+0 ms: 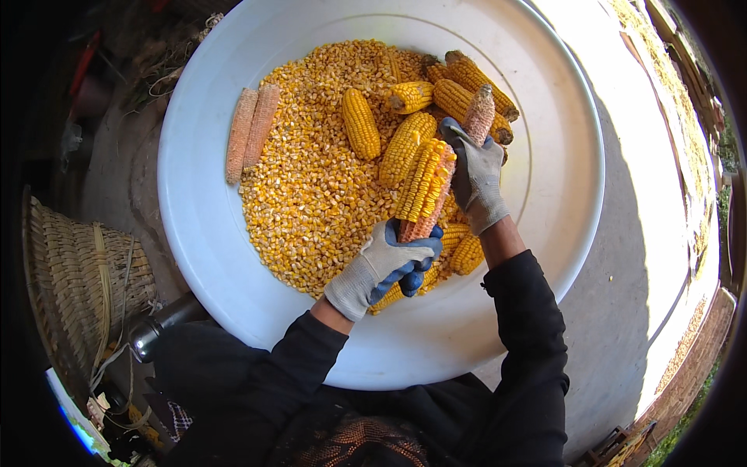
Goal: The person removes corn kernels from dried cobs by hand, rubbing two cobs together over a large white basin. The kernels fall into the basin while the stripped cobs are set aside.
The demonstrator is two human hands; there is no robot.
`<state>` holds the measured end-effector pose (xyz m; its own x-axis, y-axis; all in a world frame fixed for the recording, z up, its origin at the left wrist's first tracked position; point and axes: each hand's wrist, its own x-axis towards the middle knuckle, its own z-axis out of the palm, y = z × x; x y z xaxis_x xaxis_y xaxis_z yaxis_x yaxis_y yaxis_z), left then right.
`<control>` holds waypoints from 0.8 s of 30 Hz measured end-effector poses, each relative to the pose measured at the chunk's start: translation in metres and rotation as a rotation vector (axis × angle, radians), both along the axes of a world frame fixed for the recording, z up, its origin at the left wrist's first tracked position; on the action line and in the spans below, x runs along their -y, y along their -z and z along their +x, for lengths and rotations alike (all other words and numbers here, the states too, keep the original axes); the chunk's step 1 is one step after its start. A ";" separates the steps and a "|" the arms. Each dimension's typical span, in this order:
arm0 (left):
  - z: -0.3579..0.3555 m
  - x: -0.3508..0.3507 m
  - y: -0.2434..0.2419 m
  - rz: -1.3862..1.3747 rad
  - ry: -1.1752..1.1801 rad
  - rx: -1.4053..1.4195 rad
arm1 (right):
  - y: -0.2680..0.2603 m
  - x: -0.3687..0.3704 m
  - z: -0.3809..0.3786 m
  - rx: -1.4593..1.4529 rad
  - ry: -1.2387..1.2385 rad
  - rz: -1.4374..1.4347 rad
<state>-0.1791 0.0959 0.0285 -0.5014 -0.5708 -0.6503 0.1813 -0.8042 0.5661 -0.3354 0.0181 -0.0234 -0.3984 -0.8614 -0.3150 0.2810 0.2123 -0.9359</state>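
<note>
My left hand (390, 257), in a grey knit glove with blue coating, grips the lower end of a partly shelled corn ear (425, 187). Yellow kernel rows cover part of that ear; bare pinkish cob shows at its lower end and right side. In my right hand (475, 175), gloved alike, is a bare corn cob (480, 111), pointing up and away beside the ear's upper end. Whether the two touch is hard to see. Beneath both hands, loose corn kernels (309, 210) cover much of the floor of a large white plastic basin (198, 216).
Several unshelled corn ears (467, 96) lie at the basin's far right, with more beneath my hands. Two stripped cobs (252, 134) rest against its left wall. A woven basket (87, 268) and a dark cylinder (166, 327) stand at left. Sunlit concrete (618, 233) extends right.
</note>
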 end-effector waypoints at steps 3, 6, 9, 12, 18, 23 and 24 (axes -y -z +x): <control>0.001 0.000 0.006 -0.050 -0.016 0.200 | -0.016 -0.001 -0.007 0.028 -0.241 0.196; 0.003 0.001 0.048 -0.931 -0.174 0.621 | -0.040 -0.012 0.019 0.152 -0.284 0.046; -0.002 -0.007 0.054 -0.899 -0.126 0.770 | -0.036 -0.014 0.033 0.071 -0.248 -0.096; -0.003 -0.004 -0.004 0.041 -0.111 0.066 | -0.008 -0.011 0.031 -0.085 -0.047 -0.033; 0.003 0.006 0.013 -0.033 -0.102 0.308 | -0.005 -0.011 0.011 0.088 -0.396 0.025; 0.001 -0.012 0.048 -0.735 -0.123 0.621 | -0.037 -0.023 0.050 0.016 -0.249 -0.004; 0.005 -0.004 0.035 -0.333 -0.077 0.370 | -0.012 -0.025 0.044 -0.074 -0.191 -0.024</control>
<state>-0.1743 0.0995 -0.0061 -0.2200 -0.8039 -0.5526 -0.0285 -0.5609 0.8274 -0.2919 0.0434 -0.0110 -0.2486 -0.9304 -0.2695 0.1678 0.2327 -0.9580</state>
